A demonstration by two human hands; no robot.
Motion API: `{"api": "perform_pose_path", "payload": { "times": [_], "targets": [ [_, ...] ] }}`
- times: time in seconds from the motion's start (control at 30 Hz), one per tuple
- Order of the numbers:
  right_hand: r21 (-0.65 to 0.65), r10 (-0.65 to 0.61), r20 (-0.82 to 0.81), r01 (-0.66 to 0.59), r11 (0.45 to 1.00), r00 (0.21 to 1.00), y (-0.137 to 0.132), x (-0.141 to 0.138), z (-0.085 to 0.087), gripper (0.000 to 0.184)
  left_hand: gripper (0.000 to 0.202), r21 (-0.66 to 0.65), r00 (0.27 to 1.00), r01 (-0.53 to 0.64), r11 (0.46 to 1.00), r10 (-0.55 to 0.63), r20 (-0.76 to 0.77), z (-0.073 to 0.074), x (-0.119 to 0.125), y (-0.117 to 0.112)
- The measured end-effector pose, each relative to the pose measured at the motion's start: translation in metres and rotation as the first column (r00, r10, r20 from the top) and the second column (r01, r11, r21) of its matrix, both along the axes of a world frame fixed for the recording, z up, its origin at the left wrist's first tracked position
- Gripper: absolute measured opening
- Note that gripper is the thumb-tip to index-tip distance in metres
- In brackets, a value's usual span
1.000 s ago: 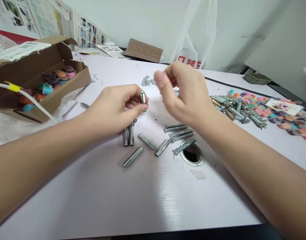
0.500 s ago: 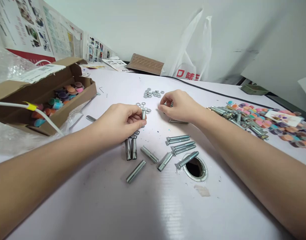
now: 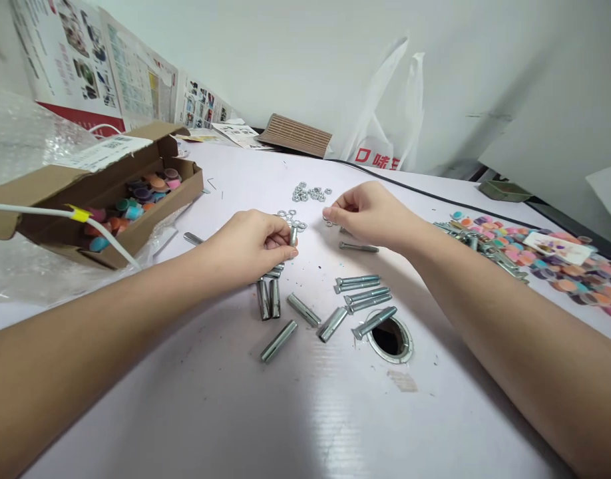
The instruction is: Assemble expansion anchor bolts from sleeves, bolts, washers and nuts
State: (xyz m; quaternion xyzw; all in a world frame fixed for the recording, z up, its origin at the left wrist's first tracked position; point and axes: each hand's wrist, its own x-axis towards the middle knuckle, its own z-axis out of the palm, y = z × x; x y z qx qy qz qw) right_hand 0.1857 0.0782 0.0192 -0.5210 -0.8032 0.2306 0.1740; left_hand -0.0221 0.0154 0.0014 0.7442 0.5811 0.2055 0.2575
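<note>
My left hand (image 3: 258,245) is closed around a short metal anchor sleeve (image 3: 294,234), held upright between thumb and fingers. Just behind it lie several washers (image 3: 288,214) on the white table. My right hand (image 3: 368,211) hovers to the right with its thumb and fingertips pinched together; what they hold, if anything, is hidden. A few small rings (image 3: 328,222) show beneath those fingertips. One bolt (image 3: 359,247) lies below this hand, and several more bolts (image 3: 363,293) lie in a column nearer me. Several loose sleeves (image 3: 279,340) rest in front of my left hand.
Several nuts (image 3: 305,193) sit farther back. At left is an open cardboard box (image 3: 186,189) of coloured caps. Mixed metal fasteners (image 3: 500,253) and many coloured discs (image 3: 568,286) spread at right. A round hole (image 3: 410,349) pierces the table, one bolt over its edge.
The whole view has shifted slightly. Small rings now show under my right fingertips, and more of the bolt below that hand is visible. My left hand keeps the sleeve upright.
</note>
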Motion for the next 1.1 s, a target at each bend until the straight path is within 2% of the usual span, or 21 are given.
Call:
{"api": "perform_pose_path", "payload": {
  "times": [0.07, 0.13, 0.27, 0.43, 0.53, 0.67, 0.77, 0.87, 0.93, 1.03, 1.07, 1.1],
  "targets": [
    [-0.089, 0.013, -0.211, -0.033, 0.995, 0.977, -0.013, -0.010, 0.011, 0.045, 0.015, -0.010, 1.000, 0.001, 1.000, -0.001, 0.008, 0.002, 0.000, -0.001],
    [-0.154, 0.018, -0.323, -0.072, 0.986, 0.946, -0.022, -0.020, 0.014, 0.044, 0.015, -0.010, 1.000, 0.006, 1.000, -0.006, 0.013, 0.002, 0.000, -0.001],
    [-0.214, -0.020, -0.333, -0.055, 0.975, 0.943, -0.028, -0.034, 0.005, 0.037, 0.014, -0.007, 0.999, 0.014, 1.000, -0.014, 0.035, 0.000, -0.002, 0.001],
    [-0.181, -0.044, -0.387, -0.029, 0.983, 0.921, -0.023, -0.032, -0.004, 0.039, 0.014, 0.000, 0.997, 0.048, 0.999, -0.048, 0.067, -0.004, -0.004, 0.003],
    [-0.155, -0.078, -0.426, 0.012, 0.988, 0.901, -0.014, -0.025, -0.004, 0.029, 0.015, 0.002, 0.996, 0.057, 0.998, -0.057, 0.067, -0.004, -0.007, 0.004],
    [-0.182, -0.137, -0.479, 0.055, 0.982, 0.867, 0.002, -0.007, 0.002, 0.009, 0.018, 0.049, 0.998, 0.064, 0.997, -0.064, -0.004, -0.003, -0.011, 0.006],
    [-0.196, -0.210, -0.504, 0.126, 0.972, 0.838, 0.004, 0.011, 0.005, 0.020, 0.021, 0.067, 0.998, 0.061, 0.996, -0.059, -0.029, -0.004, -0.012, 0.007],
    [-0.333, -0.303, -0.546, 0.129, 0.934, 0.781, -0.001, 0.029, -0.001, 0.010, 0.022, 0.055, 0.999, 0.029, 0.998, -0.027, -0.045, -0.002, -0.011, 0.006],
    [-0.495, -0.423, -0.588, 0.106, 0.862, 0.690, -0.005, 0.038, -0.006, 0.009, 0.021, 0.043, 0.998, 0.004, 0.999, -0.001, -0.061, 0.000, -0.010, 0.005],
    [-0.679, -0.596, -0.611, 0.043, 0.733, 0.521, -0.009, 0.043, -0.009, 0.020, 0.023, 0.024, 0.996, 0.001, 1.000, 0.001, -0.085, 0.005, -0.012, 0.004],
    [-0.697, -0.611, -0.616, 0.016, 0.717, 0.497, -0.011, 0.041, -0.007, 0.022, 0.024, 0.019, 0.996, 0.009, 1.000, -0.007, -0.088, 0.006, -0.013, 0.004],
    [-0.691, -0.589, -0.616, 0.000, 0.723, 0.524, -0.014, 0.038, -0.006, 0.022, 0.024, 0.016, 0.996, 0.019, 1.000, -0.017, -0.087, 0.007, -0.014, 0.004]
  ]
}}
